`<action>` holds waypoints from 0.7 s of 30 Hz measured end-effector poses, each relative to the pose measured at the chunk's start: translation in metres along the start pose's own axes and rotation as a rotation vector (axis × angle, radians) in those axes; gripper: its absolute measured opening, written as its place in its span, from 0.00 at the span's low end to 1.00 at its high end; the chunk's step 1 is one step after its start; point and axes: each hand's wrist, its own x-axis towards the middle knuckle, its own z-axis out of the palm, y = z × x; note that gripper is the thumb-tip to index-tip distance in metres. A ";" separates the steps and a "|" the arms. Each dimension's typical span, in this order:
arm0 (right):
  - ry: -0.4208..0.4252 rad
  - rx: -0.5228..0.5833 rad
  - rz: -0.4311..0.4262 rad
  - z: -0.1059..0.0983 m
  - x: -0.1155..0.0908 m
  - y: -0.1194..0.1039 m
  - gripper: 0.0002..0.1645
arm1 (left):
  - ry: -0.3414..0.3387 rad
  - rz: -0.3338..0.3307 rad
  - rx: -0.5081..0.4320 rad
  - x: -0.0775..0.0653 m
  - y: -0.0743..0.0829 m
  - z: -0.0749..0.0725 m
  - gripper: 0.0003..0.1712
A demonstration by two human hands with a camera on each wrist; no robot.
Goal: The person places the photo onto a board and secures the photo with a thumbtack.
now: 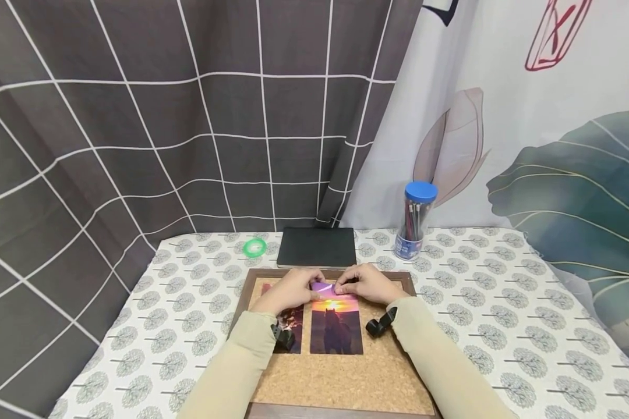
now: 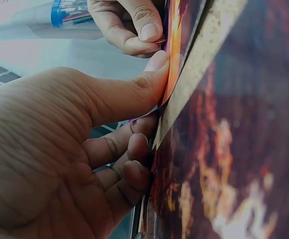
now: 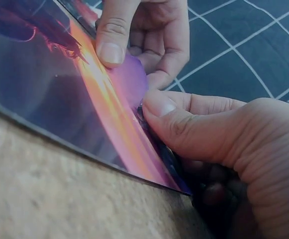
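Observation:
A photo print (image 1: 336,331) of a horse before a sunset lies on a framed cork board (image 1: 340,381). My left hand (image 1: 296,289) pinches its upper left edge, thumb on the picture side and fingers behind, so the purple top bends up. At the top edge, my right hand (image 1: 368,283) pinches a tiny thin piece that looks like a thumbtack (image 2: 160,42) between thumb and forefinger. Its point is hidden from view. Left of the horse print, a second dark print with fiery colours (image 2: 219,169) lies on the cork, partly covered by my left hand and wrist in the head view.
Behind the board lies a black flat book-like object (image 1: 317,247). A green tape ring (image 1: 254,247) sits to its left. At the back right stands a clear jar with a blue lid (image 1: 421,192), filled with pens. A tree-print cloth (image 1: 503,326) covers the table.

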 end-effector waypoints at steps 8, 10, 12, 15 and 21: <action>0.014 -0.020 0.016 0.000 0.001 -0.004 0.03 | 0.004 0.015 0.007 -0.001 0.001 -0.001 0.13; 0.018 -0.018 0.020 0.001 0.001 -0.003 0.03 | 0.004 0.018 0.016 0.000 0.000 -0.001 0.12; 0.025 -0.019 0.024 0.001 0.002 -0.002 0.03 | 0.003 0.016 0.027 0.001 0.000 -0.001 0.12; 0.038 -0.021 0.028 0.001 0.003 -0.002 0.04 | 0.008 0.013 0.030 0.002 -0.001 -0.002 0.13; 0.042 -0.007 0.041 0.002 0.001 -0.005 0.04 | 0.001 0.008 0.019 0.001 -0.001 -0.001 0.13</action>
